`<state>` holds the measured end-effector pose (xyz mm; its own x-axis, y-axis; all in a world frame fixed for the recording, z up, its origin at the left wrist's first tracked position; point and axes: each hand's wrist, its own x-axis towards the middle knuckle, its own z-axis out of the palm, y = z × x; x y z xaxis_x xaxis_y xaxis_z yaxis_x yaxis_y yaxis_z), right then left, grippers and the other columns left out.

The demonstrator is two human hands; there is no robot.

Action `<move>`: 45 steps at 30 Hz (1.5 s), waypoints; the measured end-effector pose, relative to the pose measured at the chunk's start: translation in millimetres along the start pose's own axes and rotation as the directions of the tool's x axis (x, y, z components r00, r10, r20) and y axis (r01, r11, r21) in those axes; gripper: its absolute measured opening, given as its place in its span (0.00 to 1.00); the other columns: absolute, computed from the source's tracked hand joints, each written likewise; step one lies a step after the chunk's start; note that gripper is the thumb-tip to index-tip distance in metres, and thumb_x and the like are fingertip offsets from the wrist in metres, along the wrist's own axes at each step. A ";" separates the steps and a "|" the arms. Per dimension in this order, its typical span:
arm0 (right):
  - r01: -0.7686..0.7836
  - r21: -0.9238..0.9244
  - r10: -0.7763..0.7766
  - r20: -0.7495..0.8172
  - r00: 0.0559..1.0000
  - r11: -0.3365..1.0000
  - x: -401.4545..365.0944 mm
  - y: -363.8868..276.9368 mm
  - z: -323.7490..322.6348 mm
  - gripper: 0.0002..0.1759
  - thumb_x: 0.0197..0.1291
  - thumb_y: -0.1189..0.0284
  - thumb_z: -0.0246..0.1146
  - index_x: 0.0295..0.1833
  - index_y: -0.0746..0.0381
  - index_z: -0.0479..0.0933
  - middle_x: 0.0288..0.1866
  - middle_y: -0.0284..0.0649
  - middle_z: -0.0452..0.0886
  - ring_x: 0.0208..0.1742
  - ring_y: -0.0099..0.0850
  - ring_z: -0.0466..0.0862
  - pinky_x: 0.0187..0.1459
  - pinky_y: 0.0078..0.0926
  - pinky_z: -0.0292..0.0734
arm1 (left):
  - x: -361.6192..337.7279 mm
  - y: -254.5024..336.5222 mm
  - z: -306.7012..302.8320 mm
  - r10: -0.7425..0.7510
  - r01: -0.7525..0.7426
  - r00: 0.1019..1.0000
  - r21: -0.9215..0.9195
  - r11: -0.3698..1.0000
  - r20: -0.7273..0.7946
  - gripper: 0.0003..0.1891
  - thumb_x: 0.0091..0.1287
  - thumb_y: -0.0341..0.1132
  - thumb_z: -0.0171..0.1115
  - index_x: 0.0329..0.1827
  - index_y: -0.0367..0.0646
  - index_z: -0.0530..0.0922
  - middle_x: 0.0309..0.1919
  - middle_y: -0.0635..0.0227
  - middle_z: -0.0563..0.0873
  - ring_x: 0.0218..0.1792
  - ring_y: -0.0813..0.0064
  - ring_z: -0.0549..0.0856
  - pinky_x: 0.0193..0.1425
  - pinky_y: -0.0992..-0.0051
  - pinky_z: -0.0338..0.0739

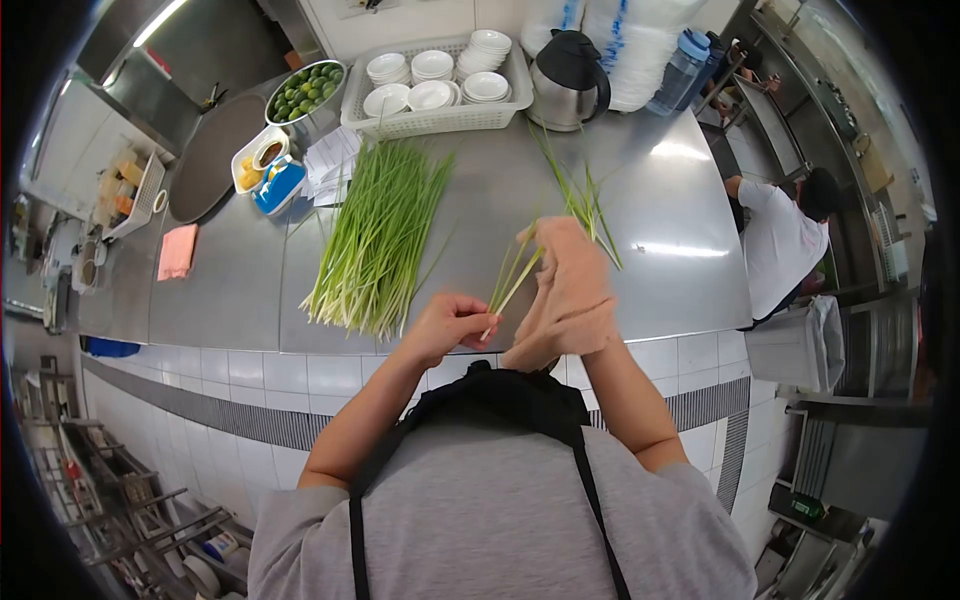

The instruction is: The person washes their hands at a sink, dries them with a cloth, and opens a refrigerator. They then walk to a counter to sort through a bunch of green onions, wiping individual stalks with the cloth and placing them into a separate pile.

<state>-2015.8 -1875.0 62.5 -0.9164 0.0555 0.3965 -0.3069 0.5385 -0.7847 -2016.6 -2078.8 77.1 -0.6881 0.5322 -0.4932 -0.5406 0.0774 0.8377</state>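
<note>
My left hand (452,325) pinches the pale ends of a few garlic chives (511,280) near the table's front edge. A peach-coloured cloth (568,285) is draped over most of my right hand (600,350), which grips it against the upper part of the same chives. The cloth hides most of the right fingers. To the left lies a large bunch of garlic chives (385,230), white ends toward me. A smaller group of chives (580,190) rests on the table beyond the cloth.
Along the back of the steel table (660,220) stand a bowl of limes (306,92), a basket (440,122) of white dishes, a steel jug (565,82) and a water bottle (680,72). A folded cloth (178,251) lies left. Another person (785,240) is at the right.
</note>
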 end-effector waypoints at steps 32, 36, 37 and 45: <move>0.017 -0.215 0.034 0.228 0.973 0.976 10.6 -46.2 -12.8 0.03 0.51 0.80 0.50 0.33 0.63 0.68 0.26 0.31 0.69 0.24 0.19 0.64 0.25 0.15 0.62 | -5.7 3.6 10.0 0.105 -0.099 0.990 -0.067 0.993 0.090 0.06 0.60 0.31 0.61 0.34 0.35 0.78 0.24 0.69 0.80 0.26 0.82 0.79 0.33 0.80 0.77; -0.165 0.253 0.171 -0.003 0.985 0.953 14.2 -35.4 -12.1 0.08 0.45 0.82 0.53 0.33 0.61 0.70 0.22 0.35 0.72 0.21 0.31 0.71 0.25 0.22 0.68 | -15.8 9.3 5.0 0.094 -0.088 0.990 -0.061 0.994 0.106 0.07 0.59 0.30 0.61 0.35 0.35 0.77 0.24 0.68 0.81 0.25 0.81 0.79 0.32 0.80 0.77; -0.079 0.118 0.088 -0.070 0.994 0.990 17.9 -34.8 -16.2 0.07 0.46 0.82 0.51 0.33 0.61 0.70 0.23 0.35 0.72 0.21 0.30 0.70 0.26 0.21 0.68 | -17.7 9.4 2.4 0.096 -0.086 0.985 -0.075 0.993 0.143 0.06 0.59 0.29 0.60 0.35 0.34 0.77 0.24 0.67 0.81 0.25 0.81 0.80 0.31 0.80 0.77; 0.009 0.012 -0.006 -0.236 0.972 1.000 24.7 -51.6 -52.4 0.06 0.48 0.84 0.48 0.32 0.64 0.66 0.29 0.36 0.72 0.23 0.25 0.66 0.27 0.16 0.66 | -31.3 14.9 -11.9 0.064 -0.050 0.982 -0.085 0.995 0.177 0.06 0.57 0.27 0.61 0.33 0.33 0.78 0.23 0.65 0.81 0.23 0.79 0.79 0.28 0.80 0.75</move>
<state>-2009.2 -1857.3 137.8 -0.8279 0.2491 0.5026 -0.3184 0.5290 -0.7866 -2008.8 -2104.3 102.3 -0.6248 0.6771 -0.3889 -0.5448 -0.0212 0.8383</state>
